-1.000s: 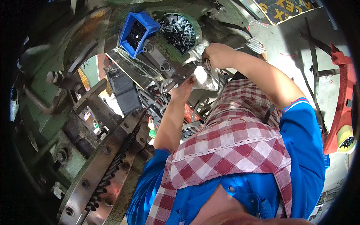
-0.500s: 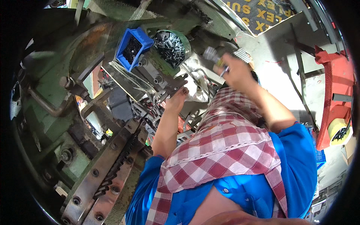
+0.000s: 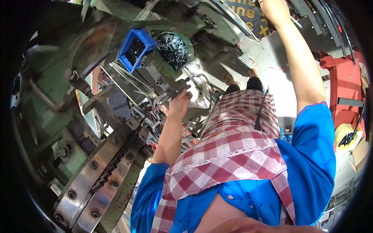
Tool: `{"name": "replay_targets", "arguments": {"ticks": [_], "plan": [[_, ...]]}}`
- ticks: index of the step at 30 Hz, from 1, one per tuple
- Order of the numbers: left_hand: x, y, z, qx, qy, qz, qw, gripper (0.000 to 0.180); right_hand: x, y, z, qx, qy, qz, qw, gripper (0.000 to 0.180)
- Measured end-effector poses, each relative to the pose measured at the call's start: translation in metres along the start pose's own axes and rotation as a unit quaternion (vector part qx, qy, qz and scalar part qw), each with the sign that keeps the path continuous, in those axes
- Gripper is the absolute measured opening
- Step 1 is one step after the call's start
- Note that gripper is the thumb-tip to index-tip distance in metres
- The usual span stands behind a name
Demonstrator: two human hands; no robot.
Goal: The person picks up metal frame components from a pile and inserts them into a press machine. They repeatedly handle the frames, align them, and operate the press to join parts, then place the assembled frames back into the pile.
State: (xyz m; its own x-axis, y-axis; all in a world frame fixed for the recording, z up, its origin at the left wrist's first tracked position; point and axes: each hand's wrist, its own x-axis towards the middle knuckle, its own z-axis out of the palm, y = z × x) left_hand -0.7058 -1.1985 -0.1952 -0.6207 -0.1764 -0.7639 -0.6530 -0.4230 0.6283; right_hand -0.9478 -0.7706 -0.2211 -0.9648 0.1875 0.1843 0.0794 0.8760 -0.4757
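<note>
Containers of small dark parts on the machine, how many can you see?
2. A blue bin sits at the upper left of the green machine, and a round green bowl sits right beside it. Others may be hidden behind the machinery.

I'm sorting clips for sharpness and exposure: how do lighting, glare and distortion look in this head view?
Head view: strong fisheye bend, with a black vignette at the rim; bright daylight washes out the floor near the middle; the green machine at left sits in shade; left hand and blue bin look fairly sharp; right hand is cut by the top edge.
</note>
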Motion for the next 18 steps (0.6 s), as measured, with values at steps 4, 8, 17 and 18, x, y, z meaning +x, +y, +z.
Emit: {"name": "replay_targets", "arguments": {"ticks": [4, 8, 17, 18], "plan": [[0.002, -0.006, -0.006, -0.005, -0.009, 0.028, 1.000, 0.030, -0.044, -0.049, -0.031, 0.277, -0.108, -0.012, 0.955, 0.023], [0.001, -0.017, -0.009, 0.051, 0.060, -0.036, 0.996, 0.021, -0.126, -0.101, -0.026, 0.612, -0.340, 0.218, 0.680, 0.029], [-0.050, -0.004, 0.078, 0.384, -0.146, 0.019, 0.911, 0.029, -0.232, -0.130, 0.007, 0.595, -0.412, 0.232, 0.650, 0.027], [-0.049, -0.003, 0.072, 0.419, -0.113, 0.022, 0.901, 0.026, -0.234, -0.125, 0.005, 0.545, -0.396, 0.188, 0.715, 0.029]]}}
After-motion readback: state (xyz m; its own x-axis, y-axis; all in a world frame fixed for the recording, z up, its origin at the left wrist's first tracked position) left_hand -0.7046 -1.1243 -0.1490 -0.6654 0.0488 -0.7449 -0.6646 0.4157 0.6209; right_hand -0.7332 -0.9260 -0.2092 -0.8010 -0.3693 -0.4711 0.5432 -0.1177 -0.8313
